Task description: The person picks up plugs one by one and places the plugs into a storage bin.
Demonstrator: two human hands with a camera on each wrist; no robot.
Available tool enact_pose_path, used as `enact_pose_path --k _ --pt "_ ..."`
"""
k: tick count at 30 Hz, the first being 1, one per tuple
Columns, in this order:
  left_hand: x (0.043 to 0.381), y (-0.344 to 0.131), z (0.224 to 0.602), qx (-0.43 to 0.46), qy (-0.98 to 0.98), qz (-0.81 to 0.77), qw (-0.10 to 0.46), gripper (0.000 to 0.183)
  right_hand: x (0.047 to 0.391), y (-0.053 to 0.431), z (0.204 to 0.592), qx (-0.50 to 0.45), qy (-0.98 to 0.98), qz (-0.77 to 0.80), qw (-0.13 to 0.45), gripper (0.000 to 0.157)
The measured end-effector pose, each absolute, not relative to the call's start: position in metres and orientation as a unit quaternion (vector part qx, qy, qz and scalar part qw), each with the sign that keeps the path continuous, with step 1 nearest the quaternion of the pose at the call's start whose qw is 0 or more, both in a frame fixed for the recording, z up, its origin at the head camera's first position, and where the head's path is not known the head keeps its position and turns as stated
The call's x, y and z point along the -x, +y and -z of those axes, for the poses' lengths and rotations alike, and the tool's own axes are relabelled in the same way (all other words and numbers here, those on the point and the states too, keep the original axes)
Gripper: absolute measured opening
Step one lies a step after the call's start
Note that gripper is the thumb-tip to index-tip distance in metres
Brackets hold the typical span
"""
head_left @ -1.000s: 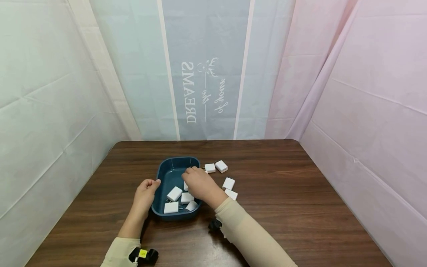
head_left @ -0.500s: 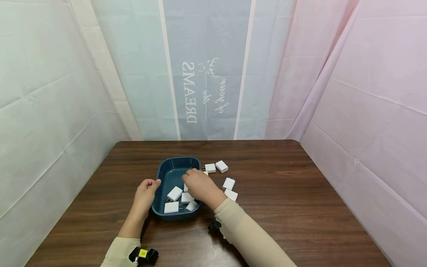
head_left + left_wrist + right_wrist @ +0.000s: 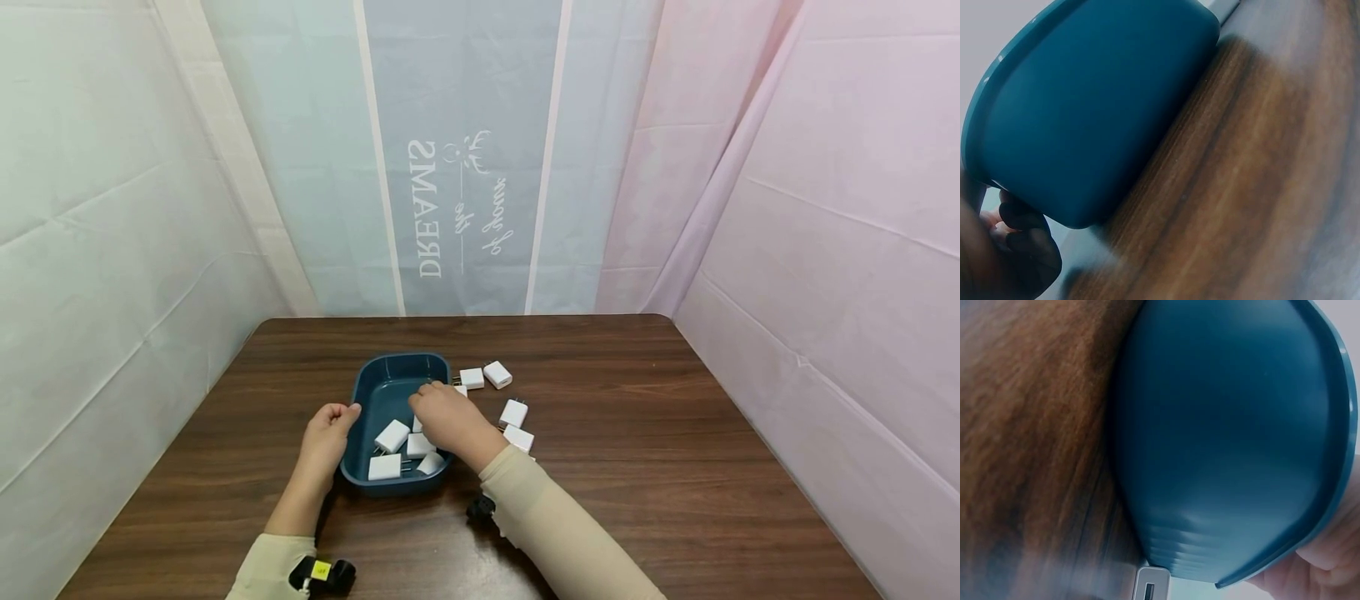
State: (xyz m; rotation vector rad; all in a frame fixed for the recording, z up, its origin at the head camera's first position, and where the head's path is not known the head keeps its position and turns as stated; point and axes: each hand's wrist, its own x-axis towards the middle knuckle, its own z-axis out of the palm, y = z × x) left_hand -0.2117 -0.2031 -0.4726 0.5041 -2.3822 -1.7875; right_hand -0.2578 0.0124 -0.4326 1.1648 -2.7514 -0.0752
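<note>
A dark blue rounded rectangular tub point(image 3: 363, 379) stands on the table, with several white USB wall chargers point(image 3: 392, 436) lying loose inside. My left hand point(image 3: 328, 429) grips the tub's left rim, thumb at the edge and fingers curled beside it; the left wrist view shows those fingers point(image 3: 1029, 247) against the outer wall. Over the right rim reaches my right hand point(image 3: 450, 421), its fingers bent down inside the tub. A partly covered charger point(image 3: 417, 423) sits right under them. Whether the right fingertips pinch anything is hidden.
Several more chargers point(image 3: 513, 413) lie on the brown wooden table point(image 3: 637, 467) to the right of the tub. One charger point(image 3: 1150, 584) stands close to the tub's outer wall in the right wrist view. Pale curtains point(image 3: 465, 83) hang behind and at both sides.
My right hand has sunk slightly toward the near side, covering more of the charger beneath it. The left hand and the tub stay in place.
</note>
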Motion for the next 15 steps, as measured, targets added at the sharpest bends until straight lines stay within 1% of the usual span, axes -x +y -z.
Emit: enact_pose_path --k 7,15 --pt "0.2109 -0.2031 0.4724 -0.166 -0.789 0.589 0.057 0.036 0.2567 0.0122 0.4308 -0.389 -0.918 0.023 0.076 0.023" --pt "0.2114 -0.2032 0.4743 -0.153 -0.787 0.594 0.063 0.036 0.2578 0.0113 0.4323 -0.388 -0.918 0.04 0.076 0.025"
